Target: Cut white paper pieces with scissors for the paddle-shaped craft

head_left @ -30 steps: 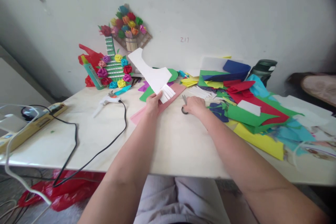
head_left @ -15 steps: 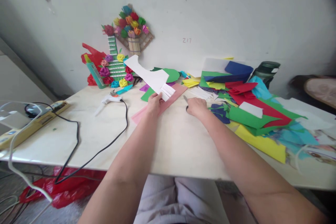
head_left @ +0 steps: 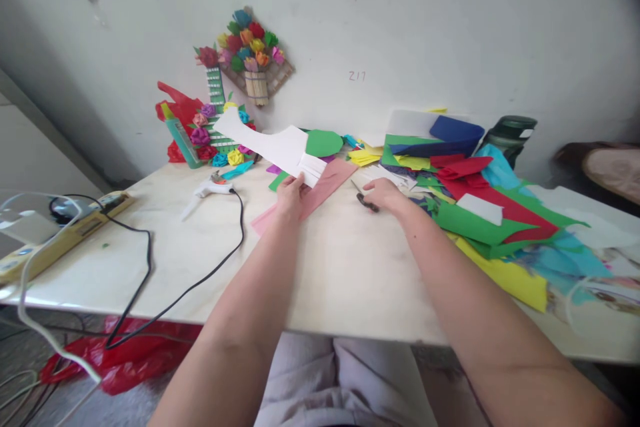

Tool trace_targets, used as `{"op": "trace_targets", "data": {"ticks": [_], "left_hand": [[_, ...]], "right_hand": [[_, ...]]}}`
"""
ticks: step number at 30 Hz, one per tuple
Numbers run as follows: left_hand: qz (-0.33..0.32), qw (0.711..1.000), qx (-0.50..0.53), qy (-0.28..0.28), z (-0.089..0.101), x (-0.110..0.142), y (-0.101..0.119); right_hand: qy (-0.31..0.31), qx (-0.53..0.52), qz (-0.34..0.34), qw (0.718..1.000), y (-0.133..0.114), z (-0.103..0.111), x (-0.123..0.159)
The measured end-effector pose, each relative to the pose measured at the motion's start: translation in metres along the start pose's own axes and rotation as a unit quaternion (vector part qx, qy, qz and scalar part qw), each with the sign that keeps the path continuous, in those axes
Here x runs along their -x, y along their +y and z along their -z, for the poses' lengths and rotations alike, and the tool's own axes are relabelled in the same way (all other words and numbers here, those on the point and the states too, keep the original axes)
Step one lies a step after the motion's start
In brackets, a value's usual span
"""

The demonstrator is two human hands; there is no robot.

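— Spreading before you is the desk; where's your white cutout?

— Toward the back edge, left of centre, over the pink paper, with your left hand clamped on it.

— And your scissors?

— Between the front and back edges, right by your right hand; I can't tell whether your fingers grip them.

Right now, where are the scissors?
In the head view, the scissors are just right of centre, at the right hand and to the right of the pink paper.
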State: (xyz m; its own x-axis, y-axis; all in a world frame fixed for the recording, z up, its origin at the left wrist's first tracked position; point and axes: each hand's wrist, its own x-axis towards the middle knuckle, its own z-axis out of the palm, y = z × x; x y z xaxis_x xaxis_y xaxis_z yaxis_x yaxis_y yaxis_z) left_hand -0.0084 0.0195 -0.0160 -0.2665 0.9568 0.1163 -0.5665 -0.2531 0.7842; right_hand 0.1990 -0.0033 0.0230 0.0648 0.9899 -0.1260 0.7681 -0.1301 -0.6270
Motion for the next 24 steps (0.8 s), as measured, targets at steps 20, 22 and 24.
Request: {"op": "trace_targets", "data": {"ticks": [20, 22, 24], "left_hand": [[0.006, 1.000, -0.005, 0.013, 0.004, -0.003, 0.002], [0.006, 1.000, -0.006, 0.016, 0.004, -0.003, 0.002], [0.007, 1.000, -0.006, 0.011, 0.004, -0.003, 0.002]], "right_hand": [[-0.146, -0.329, 0.178, 0.916, 0.001, -0.004, 0.007], [-0.162, -0.280, 0.192, 0.926, 0.001, -0.005, 0.008], [-0.167, -0.233, 0.192, 0.939, 0.000, -0.007, 0.010]]}}
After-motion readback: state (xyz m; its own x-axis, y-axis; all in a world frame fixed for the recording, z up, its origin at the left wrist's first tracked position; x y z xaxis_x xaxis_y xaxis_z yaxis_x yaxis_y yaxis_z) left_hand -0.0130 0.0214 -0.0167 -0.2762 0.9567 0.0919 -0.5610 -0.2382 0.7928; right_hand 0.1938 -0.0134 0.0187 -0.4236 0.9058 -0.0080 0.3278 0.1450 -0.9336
